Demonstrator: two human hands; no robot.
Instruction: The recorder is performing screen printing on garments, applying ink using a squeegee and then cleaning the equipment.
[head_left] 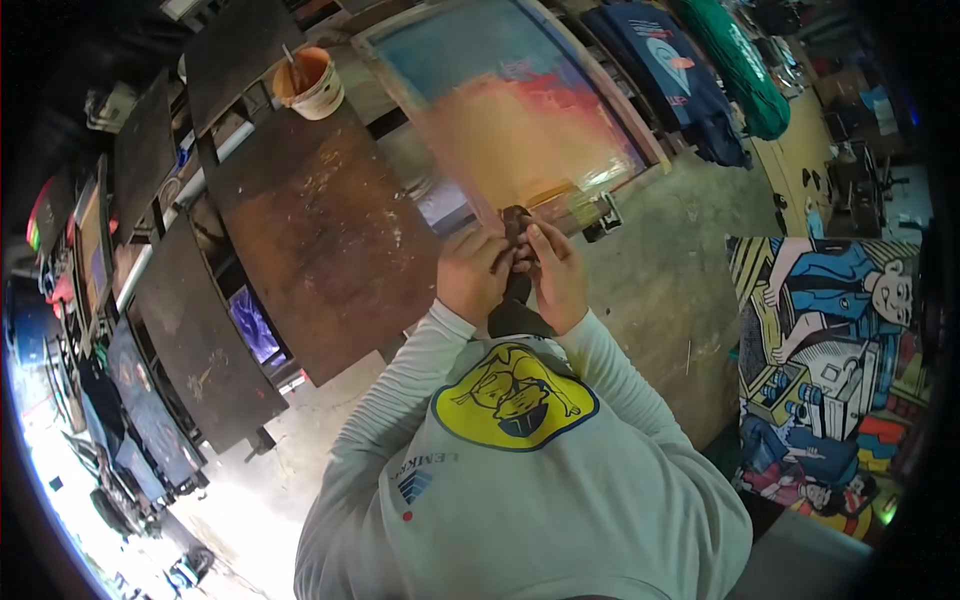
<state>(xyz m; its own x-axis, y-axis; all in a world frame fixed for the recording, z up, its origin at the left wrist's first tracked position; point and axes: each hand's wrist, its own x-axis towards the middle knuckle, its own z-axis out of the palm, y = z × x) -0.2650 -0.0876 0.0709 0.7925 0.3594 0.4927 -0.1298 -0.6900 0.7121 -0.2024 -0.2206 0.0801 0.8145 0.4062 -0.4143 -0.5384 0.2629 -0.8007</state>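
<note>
My left hand [472, 277] and my right hand [560, 278] are close together in front of my chest, with bent fingers. Their fingertips close on a small dark brown thing [515, 218], whose kind I cannot make out. Just beyond the hands lies the near end of a large printing screen [380, 48], its frame stained with ink. Blue, red and orange colour smears its mesh. A metal clamp [603, 218] sits at the frame's near right corner. Below the fingers a dark shape [518, 318] shows between my wrists; what it is stays unclear.
Left of my hands is a large stained brown board [315, 225], with more dark boards [200, 345] farther left. An orange-smeared bucket [310, 84] with a stick stands at the far edge. Folded shirts [655, 70] lie far right; a colourful cartoon panel [830, 370] stands right.
</note>
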